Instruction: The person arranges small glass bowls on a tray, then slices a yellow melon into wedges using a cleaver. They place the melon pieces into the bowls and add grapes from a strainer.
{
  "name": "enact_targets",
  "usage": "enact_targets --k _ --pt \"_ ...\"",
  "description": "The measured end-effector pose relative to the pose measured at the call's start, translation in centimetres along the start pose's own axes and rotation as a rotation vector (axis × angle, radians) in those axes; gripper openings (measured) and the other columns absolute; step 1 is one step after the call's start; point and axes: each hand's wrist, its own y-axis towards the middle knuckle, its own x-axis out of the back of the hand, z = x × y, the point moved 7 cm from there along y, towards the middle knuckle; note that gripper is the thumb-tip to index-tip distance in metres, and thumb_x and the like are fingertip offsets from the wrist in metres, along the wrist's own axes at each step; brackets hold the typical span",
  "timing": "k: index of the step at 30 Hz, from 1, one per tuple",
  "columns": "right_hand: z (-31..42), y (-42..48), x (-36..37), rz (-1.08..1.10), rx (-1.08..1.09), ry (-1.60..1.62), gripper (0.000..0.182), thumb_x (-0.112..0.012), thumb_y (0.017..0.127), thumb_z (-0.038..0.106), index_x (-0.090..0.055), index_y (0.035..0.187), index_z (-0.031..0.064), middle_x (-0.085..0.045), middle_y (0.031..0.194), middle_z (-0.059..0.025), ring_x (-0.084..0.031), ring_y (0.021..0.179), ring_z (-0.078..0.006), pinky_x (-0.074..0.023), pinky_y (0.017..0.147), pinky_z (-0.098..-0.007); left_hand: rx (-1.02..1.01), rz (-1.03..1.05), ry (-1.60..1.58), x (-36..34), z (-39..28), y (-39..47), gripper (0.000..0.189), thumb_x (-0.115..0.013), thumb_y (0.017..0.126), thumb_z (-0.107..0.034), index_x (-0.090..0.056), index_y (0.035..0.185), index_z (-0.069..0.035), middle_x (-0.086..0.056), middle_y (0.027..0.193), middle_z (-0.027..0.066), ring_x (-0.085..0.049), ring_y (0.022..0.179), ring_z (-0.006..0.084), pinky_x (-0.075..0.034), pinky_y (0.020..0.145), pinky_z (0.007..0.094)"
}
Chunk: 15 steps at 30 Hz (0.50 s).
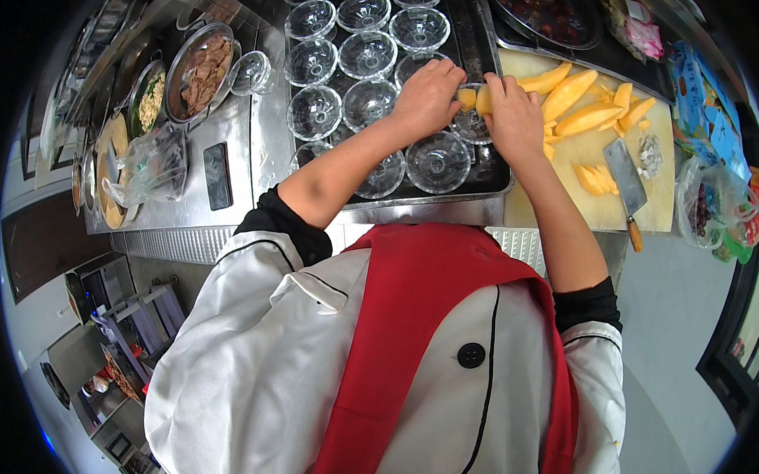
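My left hand [427, 99] and my right hand [515, 119] meet above a clear glass bowl [472, 128] at the right side of a dark tray [491, 172]. Between the fingertips of the left is a small piece of yellow fruit [466, 99]. The right pinches another yellow fruit chunk [483, 101], close beside the first. Rows of similar footed glass bowls [368, 53] stand in the tray, some partly hidden under my left forearm. Right of the tray, peeled yellow fruit wedges [587, 119] lie on a pale cutting board [650, 202], with cut slices [593, 180] nearer me.
A cleaver [626, 176] lies on the board, its wooden handle over the front edge. Beside it is a crumpled clear wrap [650, 155]. Stacked glass bowls [250, 74], a phone [217, 176], a plastic bag [153, 163] and a metal bowl of meat [203, 74] sit left.
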Motion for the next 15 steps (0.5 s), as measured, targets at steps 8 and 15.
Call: enact_targets --k 8,15 --pt "-0.57 -0.01 -0.32 0.047 -0.039 0.126 0.058 -0.078 0.072 0.014 -0.049 0.122 0.0099 -0.058 0.108 -0.0089 -0.058 0.106 -0.0263 -0.0414 0.086 -0.0397 0.008 -0.007 0.000 -0.25 0.38 -0.17 0.038 -0.078 0.071 -0.013 -0.060 0.102 -0.004 -0.056 0.098 0.0119 -0.056 0.099 0.0318 -0.048 0.084 0.0411" --pt "-0.86 0.01 -0.39 0.076 -0.063 0.165 0.063 -0.079 0.073 0.015 -0.049 0.128 0.0088 -0.058 0.112 -0.0106 -0.057 0.108 -0.0291 -0.0420 0.087 -0.0393 0.014 -0.004 0.006 -0.11 0.19 -0.16 0.038 -0.079 0.071 -0.015 -0.060 0.102 -0.005 -0.056 0.098 0.0115 -0.056 0.098 0.0317 -0.048 0.084 0.0412"
